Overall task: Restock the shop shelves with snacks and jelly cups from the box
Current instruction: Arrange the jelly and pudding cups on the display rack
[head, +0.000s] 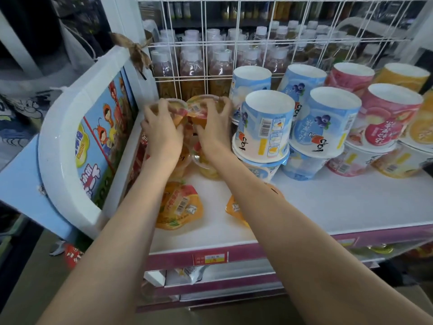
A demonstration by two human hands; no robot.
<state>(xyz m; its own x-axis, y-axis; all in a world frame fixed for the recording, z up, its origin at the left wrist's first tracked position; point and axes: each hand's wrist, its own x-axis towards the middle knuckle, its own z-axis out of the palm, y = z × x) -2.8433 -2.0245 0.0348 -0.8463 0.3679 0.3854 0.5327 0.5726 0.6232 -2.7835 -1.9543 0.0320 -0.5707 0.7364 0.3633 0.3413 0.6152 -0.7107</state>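
Shelf (316, 207): flat white board with a pink front strip carrying a price tag (210, 258); back wall a white wire grid (210, 43), behind which stand rows of clear plastic bottles (192, 64) with white caps. Left end closed by a rounded white panel (70, 127) bearing a glossy cartoon print. Jelly cups, clear plastic with orange and red foil lids, showing yellow and red fruit pieces inside: two at the back left corner, side by side and touching, raised above others stacked beneath. Left hand (161, 130): fingers curled over the top of the left jelly cup (173, 106), gripping it from above. Right hand (214, 127): fingers spread and curled round the rim of the right jelly cup (199, 109), holding it likewise. Further cups lie below the wrists; one front jelly cup (178, 205) lies lid-up near the shelf edge, barcode visible, and another is partly hidden under the right forearm. Paper tubs, inverted, tapered, stacked two high to the right: blue blueberry tubs (267, 127), pink tubs (384, 118), orange tubs (405, 76).
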